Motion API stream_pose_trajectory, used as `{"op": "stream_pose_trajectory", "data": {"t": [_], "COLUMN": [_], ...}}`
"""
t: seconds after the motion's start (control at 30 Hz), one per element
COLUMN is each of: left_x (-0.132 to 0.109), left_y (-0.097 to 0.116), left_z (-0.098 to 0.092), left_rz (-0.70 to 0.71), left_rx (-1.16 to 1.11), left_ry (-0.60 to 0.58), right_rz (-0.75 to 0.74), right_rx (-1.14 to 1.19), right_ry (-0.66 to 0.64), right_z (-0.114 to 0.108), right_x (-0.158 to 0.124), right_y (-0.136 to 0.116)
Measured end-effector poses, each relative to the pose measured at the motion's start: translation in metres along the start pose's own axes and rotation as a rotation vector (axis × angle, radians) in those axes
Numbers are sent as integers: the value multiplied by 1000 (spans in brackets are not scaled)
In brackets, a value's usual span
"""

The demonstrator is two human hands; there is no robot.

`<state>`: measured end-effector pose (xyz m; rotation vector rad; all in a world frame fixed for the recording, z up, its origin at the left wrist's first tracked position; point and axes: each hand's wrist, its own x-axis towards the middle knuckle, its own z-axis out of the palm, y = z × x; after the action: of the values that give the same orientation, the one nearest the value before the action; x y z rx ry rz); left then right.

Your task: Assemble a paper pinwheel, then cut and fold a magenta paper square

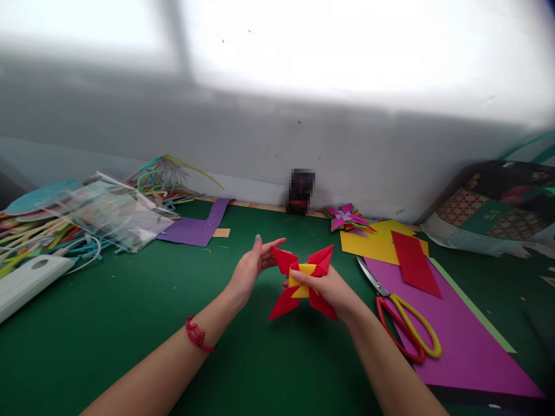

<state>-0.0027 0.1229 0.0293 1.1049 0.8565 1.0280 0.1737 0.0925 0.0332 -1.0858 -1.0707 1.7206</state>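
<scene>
A folded paper star (302,281), with red points around a yellow centre, is held above the green table (143,341). My right hand (327,286) grips it from the right, thumb pressed on the yellow middle and the other fingers mostly hidden behind. To the left of the star is my left hand (254,266), its thumb raised and fingers stretched toward the upper left red point. Whether those fingertips touch the paper I cannot tell. A red cord bracelet (198,335) circles my left wrist.
Scissors (381,292) with red and yellow handles lie on purple paper (463,335) at right, beside red (416,263) and yellow sheets (368,245). Folded stars (347,216) sit behind. Left are purple paper (191,228), pipe cleaners (167,179), clear plastic bags (117,208) and a white device (32,280).
</scene>
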Motion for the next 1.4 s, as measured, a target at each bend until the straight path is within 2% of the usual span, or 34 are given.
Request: {"op": "stream_pose_trajectory", "data": {"t": [0.1,0.27,0.4,0.57,0.7,1.0,1.17,1.27,1.4], "left_x": [2,3,1,-1,-2,-5,-6,-6,-6], "left_y": [-3,-2,1,1,2,6,8,12,16], "left_z": [-2,-1,0,0,1,3,-1,-4,-6], "left_rz": [3,89,105,96,82,89,103,65,-54], "left_rx": [-7,126,228,272,257,263,211,133,119], "left_ry": [64,183,288,330,350,318,239,174,84], "right_rz": [3,-45,-98,-117,-118,-87,-36,0,18], "right_rx": [35,32,-82,-219,-243,-118,-17,13,15], "right_ry": [32,84,77,114,122,111,29,-22,-22], "right_z": [1,3,2,1,2,5,8,8,7], "right_x": [1,4,6,6,4,3,0,-2,-3], "right_y": [-1,3,9,11,9,6,1,-1,-2]}}
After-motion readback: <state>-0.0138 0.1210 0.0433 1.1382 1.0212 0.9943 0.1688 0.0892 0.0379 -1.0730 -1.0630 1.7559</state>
